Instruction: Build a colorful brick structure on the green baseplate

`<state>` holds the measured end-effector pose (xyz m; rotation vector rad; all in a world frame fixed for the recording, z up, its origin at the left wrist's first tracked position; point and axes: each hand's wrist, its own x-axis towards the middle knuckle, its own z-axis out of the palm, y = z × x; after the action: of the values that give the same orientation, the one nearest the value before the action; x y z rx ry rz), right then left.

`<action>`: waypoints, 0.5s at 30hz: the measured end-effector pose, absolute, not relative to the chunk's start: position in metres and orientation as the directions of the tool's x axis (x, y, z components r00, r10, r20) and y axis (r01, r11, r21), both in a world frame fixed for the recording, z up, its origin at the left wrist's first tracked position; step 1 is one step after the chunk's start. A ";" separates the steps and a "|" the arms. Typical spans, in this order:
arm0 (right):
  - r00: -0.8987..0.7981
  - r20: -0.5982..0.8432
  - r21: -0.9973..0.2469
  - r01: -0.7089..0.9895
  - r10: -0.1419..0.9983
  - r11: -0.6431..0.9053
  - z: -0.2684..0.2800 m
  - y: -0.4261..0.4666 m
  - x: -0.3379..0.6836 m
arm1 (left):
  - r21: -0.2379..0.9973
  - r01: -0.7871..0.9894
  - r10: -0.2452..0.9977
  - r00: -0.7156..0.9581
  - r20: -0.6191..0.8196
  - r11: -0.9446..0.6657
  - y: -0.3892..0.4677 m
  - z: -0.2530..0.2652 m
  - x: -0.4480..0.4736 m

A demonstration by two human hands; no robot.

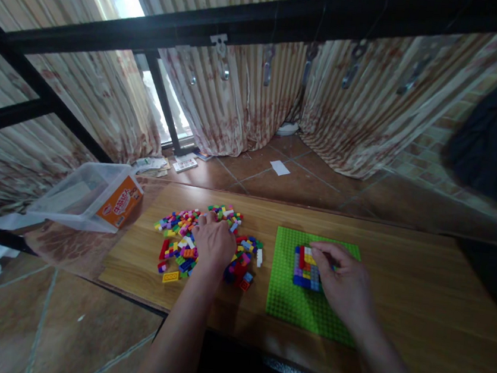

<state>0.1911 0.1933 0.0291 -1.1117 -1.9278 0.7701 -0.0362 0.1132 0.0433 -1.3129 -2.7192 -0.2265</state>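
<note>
My left hand (214, 242) reaches into a loose pile of small coloured toy bricks (182, 221), fingers apart and bent down among them. Its fingertips are partly hidden, and no brick shows clearly in its grasp. At the right, my right hand (343, 278) is closed in a pinch, thumb and forefinger on a small pale toy brick at the top edge of a block of joined bricks (306, 271). That block, with red, yellow, grey and blue parts, sits on a green studded baseplate (280, 301). The hand covers its right side.
Both lie on a wooden table (420, 290). A clear plastic box (71, 202) with an orange label stands at the table's left end. Black metal bars (181, 29) with hooks cross above the far side, before striped curtains (240, 102). A white paper (280, 168) lies on the tiled floor.
</note>
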 end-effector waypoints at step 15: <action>-0.336 0.313 -0.811 0.392 0.888 0.434 0.035 0.190 0.185 | 0.108 0.829 0.798 -0.558 0.227 0.549 0.107 0.044 -0.041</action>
<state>0.1853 0.1898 0.0355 -1.0819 -1.9134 0.8126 -0.0411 0.1065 0.0443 -1.3914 -2.6292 -0.3055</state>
